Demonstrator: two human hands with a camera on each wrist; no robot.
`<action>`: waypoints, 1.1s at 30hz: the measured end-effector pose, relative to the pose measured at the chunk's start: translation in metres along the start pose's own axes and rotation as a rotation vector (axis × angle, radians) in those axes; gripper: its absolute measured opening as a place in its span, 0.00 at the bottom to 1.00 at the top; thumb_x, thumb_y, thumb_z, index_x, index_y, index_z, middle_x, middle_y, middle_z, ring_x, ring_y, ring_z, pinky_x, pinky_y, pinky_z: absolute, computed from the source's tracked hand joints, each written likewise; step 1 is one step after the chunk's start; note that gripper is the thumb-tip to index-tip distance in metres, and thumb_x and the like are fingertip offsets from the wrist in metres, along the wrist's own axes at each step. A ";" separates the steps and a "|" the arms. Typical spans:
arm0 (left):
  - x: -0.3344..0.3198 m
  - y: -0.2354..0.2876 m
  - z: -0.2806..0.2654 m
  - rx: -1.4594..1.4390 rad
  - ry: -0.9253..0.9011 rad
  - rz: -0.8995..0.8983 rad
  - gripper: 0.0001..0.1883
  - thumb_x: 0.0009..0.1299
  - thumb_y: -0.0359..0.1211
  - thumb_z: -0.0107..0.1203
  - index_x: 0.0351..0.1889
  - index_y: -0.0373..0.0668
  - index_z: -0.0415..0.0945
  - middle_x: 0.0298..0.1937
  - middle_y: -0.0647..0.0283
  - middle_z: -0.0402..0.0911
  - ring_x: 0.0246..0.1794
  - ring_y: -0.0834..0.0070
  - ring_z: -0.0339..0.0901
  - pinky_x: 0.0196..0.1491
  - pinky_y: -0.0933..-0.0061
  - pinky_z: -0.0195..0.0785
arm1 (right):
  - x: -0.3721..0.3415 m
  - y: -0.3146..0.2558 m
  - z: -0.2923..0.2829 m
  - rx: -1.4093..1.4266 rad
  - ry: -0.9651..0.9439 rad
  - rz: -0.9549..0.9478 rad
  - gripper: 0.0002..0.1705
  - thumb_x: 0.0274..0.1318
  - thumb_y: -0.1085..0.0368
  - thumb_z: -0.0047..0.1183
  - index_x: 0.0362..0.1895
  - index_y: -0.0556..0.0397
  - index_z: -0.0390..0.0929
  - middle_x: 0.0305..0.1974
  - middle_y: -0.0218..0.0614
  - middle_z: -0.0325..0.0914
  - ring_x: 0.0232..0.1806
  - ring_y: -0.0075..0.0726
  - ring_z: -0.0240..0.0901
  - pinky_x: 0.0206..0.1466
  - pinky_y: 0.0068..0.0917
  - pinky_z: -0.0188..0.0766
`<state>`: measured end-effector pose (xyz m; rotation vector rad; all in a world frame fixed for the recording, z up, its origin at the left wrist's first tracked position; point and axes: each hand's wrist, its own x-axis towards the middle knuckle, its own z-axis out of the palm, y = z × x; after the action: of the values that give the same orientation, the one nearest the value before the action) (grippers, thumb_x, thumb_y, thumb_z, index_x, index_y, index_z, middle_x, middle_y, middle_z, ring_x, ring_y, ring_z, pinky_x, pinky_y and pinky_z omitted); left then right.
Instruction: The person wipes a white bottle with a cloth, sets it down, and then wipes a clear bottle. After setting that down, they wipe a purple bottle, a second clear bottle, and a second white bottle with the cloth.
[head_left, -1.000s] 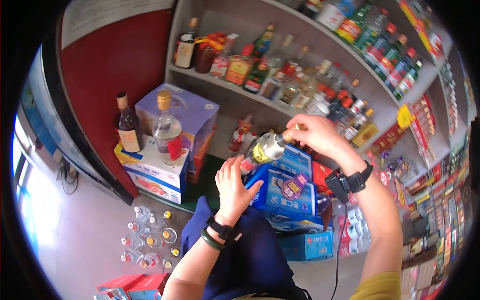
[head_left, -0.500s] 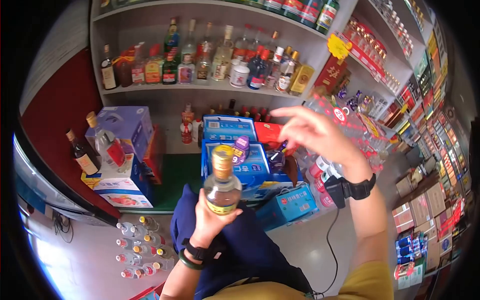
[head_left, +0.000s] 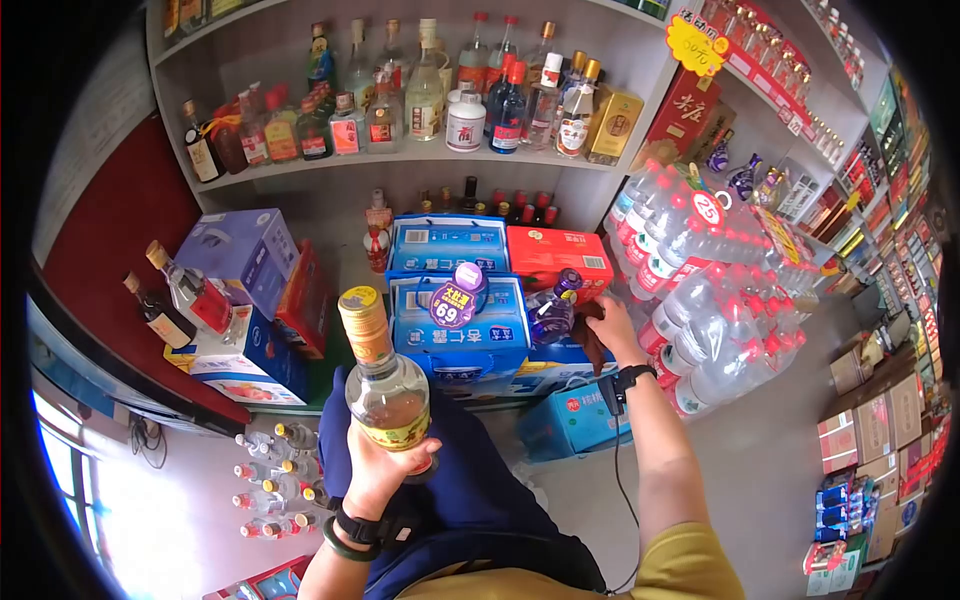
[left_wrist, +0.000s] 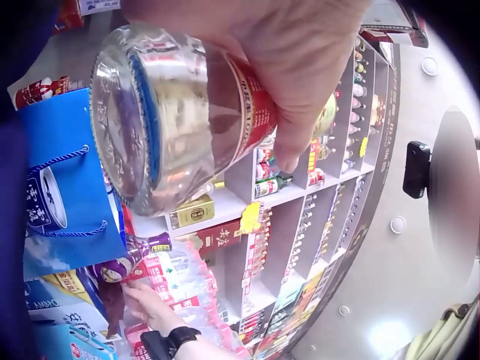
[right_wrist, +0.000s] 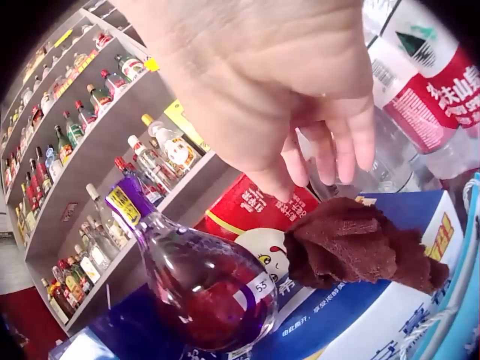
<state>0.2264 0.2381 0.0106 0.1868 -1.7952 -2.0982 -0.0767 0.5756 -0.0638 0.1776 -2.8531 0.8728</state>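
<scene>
In the head view my left hand grips a clear glass liquor bottle low on its body. The bottle stands nearly upright, with a gold cap and a yellow-green label. Its ribbed glass base faces the camera in the left wrist view. Over on the right, my right hand reaches down beside a crumpled brown cloth. In the right wrist view its loosely bent fingers hang just above the cloth, which lies on a carton. A round purple bottle stands to the left of that cloth.
Blue gift boxes and a red box lie ahead. Shrink-wrapped water bottles are stacked at right. Several bottles stand on the floor at left; two more stand on a white carton. Shelves of bottles rise behind.
My right hand let go of the bottle's neck and moved right and down to the brown cloth. The left hand now holds the bottle alone, more upright. The head view has turned to the right.
</scene>
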 end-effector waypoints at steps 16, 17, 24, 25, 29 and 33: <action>0.009 -0.009 0.008 0.004 -0.118 -0.152 0.46 0.44 0.36 0.80 0.59 0.38 0.63 0.53 0.60 0.77 0.53 0.73 0.75 0.59 0.68 0.69 | -0.042 -0.029 -0.128 0.351 0.076 -0.049 0.08 0.63 0.64 0.52 0.36 0.56 0.77 0.31 0.26 0.74 0.36 0.22 0.69 0.42 0.23 0.66; 0.007 -0.010 0.007 0.011 -0.117 -0.155 0.46 0.44 0.36 0.80 0.59 0.38 0.63 0.53 0.60 0.77 0.53 0.73 0.75 0.59 0.68 0.69 | -0.054 -0.041 -0.143 0.441 0.023 0.010 0.07 0.64 0.65 0.51 0.36 0.54 0.77 0.30 0.22 0.72 0.36 0.18 0.66 0.42 0.21 0.65; -0.008 -0.004 0.005 -0.031 -0.125 -0.137 0.47 0.43 0.35 0.81 0.59 0.37 0.63 0.52 0.61 0.77 0.51 0.75 0.75 0.56 0.70 0.71 | -0.108 -0.104 -0.163 0.806 -0.341 0.241 0.07 0.64 0.66 0.53 0.38 0.56 0.78 0.32 0.24 0.76 0.35 0.19 0.71 0.40 0.20 0.68; -0.011 0.003 0.008 -0.096 -0.117 -0.116 0.47 0.43 0.35 0.81 0.59 0.37 0.63 0.52 0.61 0.77 0.51 0.75 0.75 0.57 0.71 0.70 | -0.112 -0.118 -0.166 0.991 -0.394 0.257 0.07 0.64 0.66 0.53 0.40 0.56 0.78 0.33 0.26 0.77 0.37 0.20 0.73 0.42 0.21 0.69; -0.019 -0.011 0.006 0.060 -0.063 0.045 0.43 0.44 0.41 0.80 0.54 0.37 0.65 0.48 0.58 0.79 0.49 0.75 0.77 0.54 0.71 0.71 | -0.136 -0.211 -0.174 1.173 -0.260 0.152 0.11 0.65 0.67 0.50 0.49 0.59 0.75 0.43 0.32 0.78 0.47 0.26 0.75 0.51 0.24 0.70; -0.017 -0.011 0.007 0.150 -0.029 0.039 0.39 0.44 0.41 0.80 0.48 0.38 0.65 0.41 0.56 0.81 0.42 0.68 0.81 0.47 0.68 0.75 | -0.153 -0.290 -0.176 1.333 -0.433 -0.107 0.24 0.64 0.65 0.49 0.61 0.63 0.67 0.56 0.41 0.74 0.58 0.36 0.72 0.62 0.31 0.67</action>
<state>0.2380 0.2519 -0.0012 0.1597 -1.9590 -1.9498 0.1383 0.4461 0.2108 0.6861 -1.9542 2.7580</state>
